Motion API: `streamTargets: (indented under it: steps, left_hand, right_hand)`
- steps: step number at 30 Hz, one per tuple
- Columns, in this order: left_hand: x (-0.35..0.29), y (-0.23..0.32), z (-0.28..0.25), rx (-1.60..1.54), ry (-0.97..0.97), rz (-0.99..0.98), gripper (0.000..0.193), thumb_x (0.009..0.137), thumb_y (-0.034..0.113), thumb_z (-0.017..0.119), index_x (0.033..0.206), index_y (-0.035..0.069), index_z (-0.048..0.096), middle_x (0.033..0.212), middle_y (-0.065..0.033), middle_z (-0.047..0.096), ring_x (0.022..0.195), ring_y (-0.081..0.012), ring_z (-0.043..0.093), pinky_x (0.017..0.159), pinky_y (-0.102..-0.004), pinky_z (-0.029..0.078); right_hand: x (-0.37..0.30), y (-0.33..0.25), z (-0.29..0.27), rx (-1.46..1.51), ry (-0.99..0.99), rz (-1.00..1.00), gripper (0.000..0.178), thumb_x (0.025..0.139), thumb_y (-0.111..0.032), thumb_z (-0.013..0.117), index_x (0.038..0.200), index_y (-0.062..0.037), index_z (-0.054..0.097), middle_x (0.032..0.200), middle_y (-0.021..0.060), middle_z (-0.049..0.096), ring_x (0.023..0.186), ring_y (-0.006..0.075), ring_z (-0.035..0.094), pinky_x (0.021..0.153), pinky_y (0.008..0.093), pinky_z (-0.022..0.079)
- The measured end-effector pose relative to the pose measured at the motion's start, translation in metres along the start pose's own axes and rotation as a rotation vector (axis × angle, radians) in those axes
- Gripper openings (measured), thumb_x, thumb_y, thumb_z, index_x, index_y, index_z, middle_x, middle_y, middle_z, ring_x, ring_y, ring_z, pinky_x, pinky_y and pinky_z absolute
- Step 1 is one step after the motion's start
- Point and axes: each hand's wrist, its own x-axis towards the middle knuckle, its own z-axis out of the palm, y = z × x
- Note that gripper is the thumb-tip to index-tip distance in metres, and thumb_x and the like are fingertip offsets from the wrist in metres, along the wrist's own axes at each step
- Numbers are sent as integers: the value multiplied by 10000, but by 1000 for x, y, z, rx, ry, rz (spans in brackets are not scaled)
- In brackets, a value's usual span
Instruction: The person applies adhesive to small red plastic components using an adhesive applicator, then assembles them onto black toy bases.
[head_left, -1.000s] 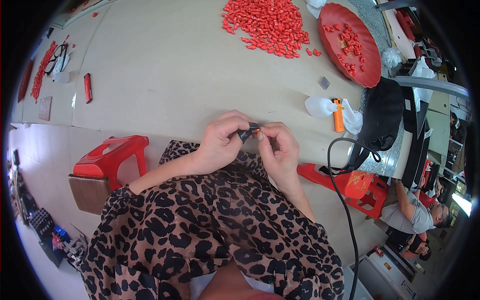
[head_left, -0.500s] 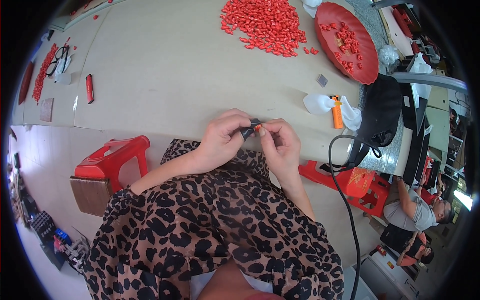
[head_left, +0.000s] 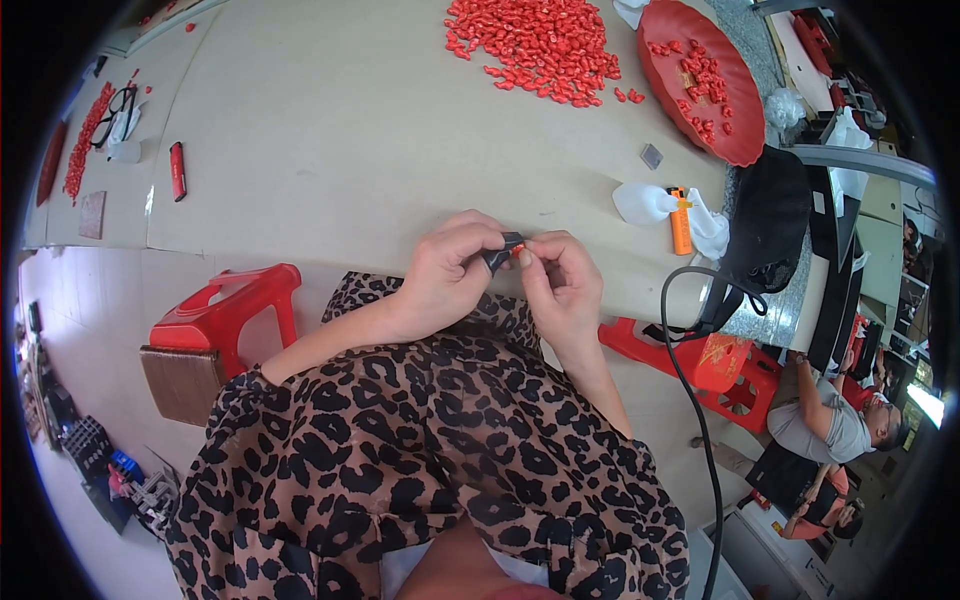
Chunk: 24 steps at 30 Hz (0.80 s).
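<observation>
hands meet at the near edge of the table [head_left: 330, 120], and the work in hand looks like fitting one small part into another. well out to the left of the left hand [head_left: 452, 268] lie a slim red bar [head_left: 177, 170], a pair of glasses [head_left: 118, 102] and a thin strip of red bits, none of them within easy reach. below and left of that hand a red stool [head_left: 232, 308] stands on the floor. the left hand itself is closed, thumb and fingers clamped on a small dark piece [head_left: 503, 252] held just above the table edge. touching it from the right, the right hand [head_left: 562, 282] has its thumb and forefinger pinched together on a tiny red part [head_left: 521, 251], pressed against the end of the dark piece; whether it is already seated i cannot tell. i judge the joining step to be in progress, and the next move would call for a steady left grip and a fine, straight push from the right fingertips. far beyond both hands sits a heap of red parts [head_left: 540, 45]. further right of the right hand are a red tray [head_left: 690, 40] holding a few more, an orange lighter [head_left: 680, 222] on a white cloth, and a black bag [head_left: 768, 215] with a cable hanging down.
</observation>
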Motion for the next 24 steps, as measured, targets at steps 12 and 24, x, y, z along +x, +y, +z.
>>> streamTargets:
  steps: [12, 24]
  left_hand:
    - [1, -5, 6, -4, 92, 58, 184, 658, -138, 446, 760, -12, 534, 751, -87, 520, 662, -165, 519, 537, -241, 406]
    - [1, -3, 6, 5, 86, 49, 189, 660, -139, 446, 766, -9, 532, 757, -87, 517, 658, -164, 520, 532, -241, 408]
  right_hand:
    - [-1, 2, -1, 6, -27, 21, 49, 789, 51, 472, 834, 31, 472, 844, 59, 484, 726, 77, 493, 635, 175, 406]
    - [-1, 4, 0, -6, -23, -5, 51, 786, 56, 472, 830, 30, 470, 842, 58, 478, 721, 70, 481, 624, 168, 399]
